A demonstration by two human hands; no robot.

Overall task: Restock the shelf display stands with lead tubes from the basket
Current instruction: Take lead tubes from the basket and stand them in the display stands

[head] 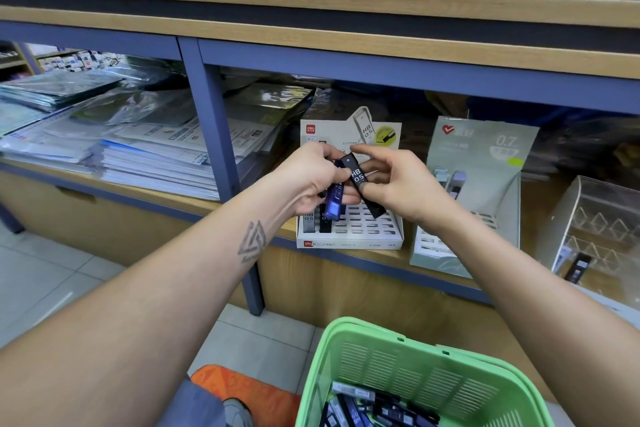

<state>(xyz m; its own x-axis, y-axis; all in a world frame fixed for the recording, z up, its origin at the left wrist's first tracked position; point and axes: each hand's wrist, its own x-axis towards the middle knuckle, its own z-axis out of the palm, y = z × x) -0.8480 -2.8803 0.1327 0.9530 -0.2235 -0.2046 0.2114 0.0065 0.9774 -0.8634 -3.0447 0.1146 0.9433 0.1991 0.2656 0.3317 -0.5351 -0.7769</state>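
My left hand [313, 180] grips a bundle of lead tubes, a blue one [334, 203] lowest in the fist. My right hand [398, 184] pinches a black tube marked HB 0.5 [362, 184], tilted, its lower end over the white display stand [349, 236]. Two dark tubes [317, 224] stand in the stand's left slots; the other slots show no tubes. A grey-green 0.7 stand [474, 204] sits to the right with a few tubes at its back. The green basket [408, 371] at the bottom holds several loose tubes [374, 406].
A clear acrylic organiser [595, 229] stands at the far right with a dark tube at its base. Stacks of plastic-wrapped paper goods [138, 135] fill the left compartment. A blue shelf post [221, 156] divides the two compartments. The upper shelf edge [381, 52] overhangs.
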